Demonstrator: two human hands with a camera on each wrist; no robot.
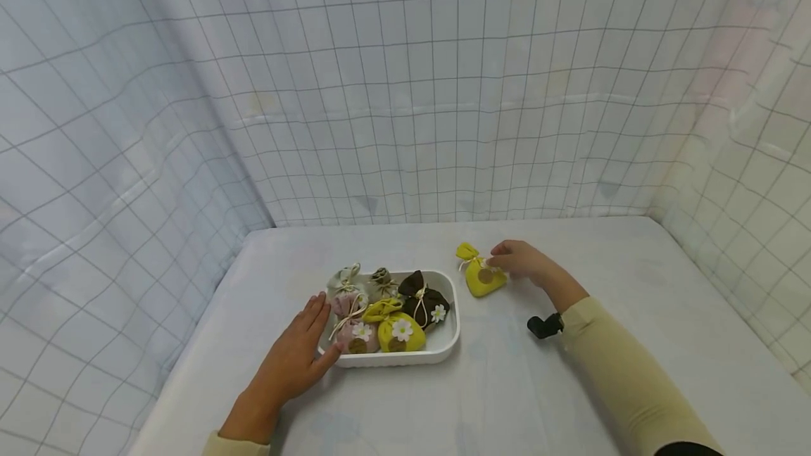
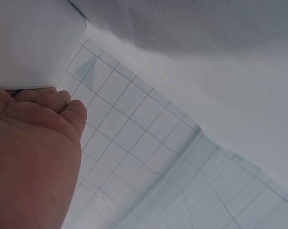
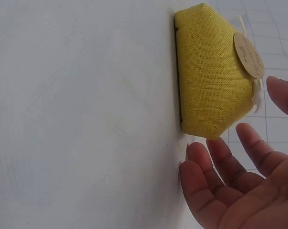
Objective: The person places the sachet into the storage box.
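Note:
A yellow drawstring pouch (image 1: 484, 280) with a round tag and a white flower lies on the table, right of a white tray (image 1: 447, 353). Beside that pouch is my right hand (image 1: 522, 261), its fingers spread and loosely bent. In the right wrist view the fingertips (image 3: 215, 145) sit close to the edge of the yellow pouch (image 3: 208, 71); no grip on it shows. My left hand (image 1: 294, 350) rests against the tray's left end, fingers along the side and thumb at the front corner. From the left wrist, fingers (image 2: 53, 100) touch the tray wall (image 2: 34, 47).
Inside the tray lie several small pouches: another yellow pouch (image 1: 412, 340), a dark brown pouch (image 1: 434, 301), a pink pouch (image 1: 345, 335), and pale ones behind. A black wrist device (image 1: 543, 326) hangs at the right sleeve. Grid-patterned curtains (image 1: 412, 90) enclose the white-covered table (image 1: 538, 400).

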